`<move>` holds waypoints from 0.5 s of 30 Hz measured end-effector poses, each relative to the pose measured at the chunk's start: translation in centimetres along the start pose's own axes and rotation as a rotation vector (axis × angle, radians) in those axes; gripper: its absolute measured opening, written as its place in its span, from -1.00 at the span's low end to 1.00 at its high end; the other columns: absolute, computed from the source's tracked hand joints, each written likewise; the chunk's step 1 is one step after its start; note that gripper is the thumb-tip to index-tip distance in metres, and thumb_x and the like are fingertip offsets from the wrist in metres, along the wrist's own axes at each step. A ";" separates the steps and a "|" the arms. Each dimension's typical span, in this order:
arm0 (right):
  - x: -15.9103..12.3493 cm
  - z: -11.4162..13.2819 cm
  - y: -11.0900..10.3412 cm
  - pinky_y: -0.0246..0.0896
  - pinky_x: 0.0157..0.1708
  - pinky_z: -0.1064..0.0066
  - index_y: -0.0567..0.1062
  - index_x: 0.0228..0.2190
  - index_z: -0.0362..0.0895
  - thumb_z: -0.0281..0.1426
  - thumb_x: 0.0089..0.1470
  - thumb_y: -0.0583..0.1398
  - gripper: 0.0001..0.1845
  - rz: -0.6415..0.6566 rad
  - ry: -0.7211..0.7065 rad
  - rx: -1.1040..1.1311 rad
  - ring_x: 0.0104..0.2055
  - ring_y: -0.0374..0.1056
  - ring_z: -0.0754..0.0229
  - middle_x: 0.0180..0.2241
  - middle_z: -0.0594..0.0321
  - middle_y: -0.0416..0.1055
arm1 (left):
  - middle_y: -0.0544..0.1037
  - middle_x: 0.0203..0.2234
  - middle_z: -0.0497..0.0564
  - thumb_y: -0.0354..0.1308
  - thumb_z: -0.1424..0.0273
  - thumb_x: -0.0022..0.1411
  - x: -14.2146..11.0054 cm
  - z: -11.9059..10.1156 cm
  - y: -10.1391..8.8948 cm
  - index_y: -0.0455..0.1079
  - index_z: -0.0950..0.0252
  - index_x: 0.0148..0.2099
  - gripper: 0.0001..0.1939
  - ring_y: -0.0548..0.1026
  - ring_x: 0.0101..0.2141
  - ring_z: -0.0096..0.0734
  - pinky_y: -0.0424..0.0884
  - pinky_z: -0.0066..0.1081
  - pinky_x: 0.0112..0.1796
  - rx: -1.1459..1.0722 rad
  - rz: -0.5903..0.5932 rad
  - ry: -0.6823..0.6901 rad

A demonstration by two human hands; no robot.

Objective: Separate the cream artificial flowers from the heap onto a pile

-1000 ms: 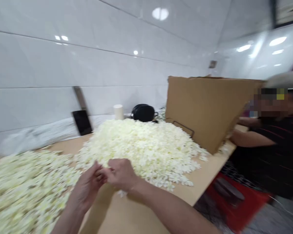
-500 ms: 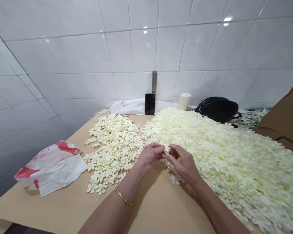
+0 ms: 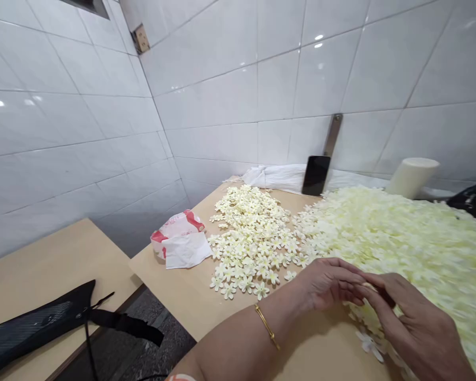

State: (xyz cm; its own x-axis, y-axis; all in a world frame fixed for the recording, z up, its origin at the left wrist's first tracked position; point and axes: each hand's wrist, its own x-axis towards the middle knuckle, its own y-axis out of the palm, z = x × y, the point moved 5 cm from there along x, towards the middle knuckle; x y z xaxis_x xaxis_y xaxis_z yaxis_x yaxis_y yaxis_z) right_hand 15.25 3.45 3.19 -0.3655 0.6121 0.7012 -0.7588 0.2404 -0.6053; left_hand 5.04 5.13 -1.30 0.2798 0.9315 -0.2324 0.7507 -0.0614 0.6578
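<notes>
While view has swung left in last half-second, left hand [image 3: 331,286] and right hand [image 3: 418,317] stay together, fingers curled, tips meeting. Petals visible between them then now hidden; cannot tell how tightly fingers close or whether anything held. Handling seems unbroken. Left pile [image 3: 254,233] lies far left, right heap [image 3: 388,227] far right, loose flower [image 3: 368,345] beside right hand.

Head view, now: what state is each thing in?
Left hand: fingers curled
Right hand: fingers bent, meeting the left's; anything pinched is unclear
Smartphone: propped up, screen dark
White cylinder: upright
Tissue packet: crumpled, white tissue out in front
Smaller flower pile: spread loosely
Larger flower pile: heaped
Gold bangle: worn
</notes>
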 end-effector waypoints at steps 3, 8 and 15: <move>0.0 -0.3 0.0 0.16 -0.52 0.42 0.41 -0.43 -0.07 -0.20 0.04 0.00 -0.72 -0.016 0.044 -0.056 -0.49 0.34 0.19 -0.49 0.24 0.40 | 0.43 -0.68 -0.04 0.22 0.51 -0.33 0.1 -0.1 -0.1 0.38 0.40 -0.48 -0.79 0.38 -0.64 -0.50 0.29 -0.45 -0.52 -0.065 0.017 0.022; -0.1 -1.5 -0.4 0.07 -0.65 0.43 0.40 -0.52 -0.08 -0.08 -0.04 0.02 -0.64 -0.021 0.264 -0.075 -0.64 0.26 0.22 -0.63 0.28 0.37 | 0.45 -0.59 0.03 0.22 0.29 -0.19 0.0 -0.3 0.5 0.44 0.42 -0.38 -0.68 0.43 -0.54 -0.42 0.33 -0.37 -0.43 -0.078 0.118 0.024; -0.4 -2.8 0.9 -0.02 -0.65 0.46 0.22 -0.70 -0.12 0.02 -0.02 -0.02 -0.49 -0.039 0.649 0.349 -0.64 0.09 0.29 -0.72 0.31 0.17 | 0.46 -0.56 0.00 0.30 0.22 -0.22 -0.7 -0.5 0.9 0.45 0.39 -0.32 -0.60 0.40 -0.54 -0.50 0.28 -0.45 -0.42 0.234 0.027 0.186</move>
State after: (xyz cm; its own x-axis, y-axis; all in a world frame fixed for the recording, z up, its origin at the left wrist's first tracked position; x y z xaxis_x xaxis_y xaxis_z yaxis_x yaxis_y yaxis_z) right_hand 16.19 5.56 1.32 -0.0237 0.9567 0.2902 -0.9316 0.0842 -0.3537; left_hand 5.26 4.60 -0.17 0.2036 0.9768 -0.0671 0.8680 -0.1483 0.4738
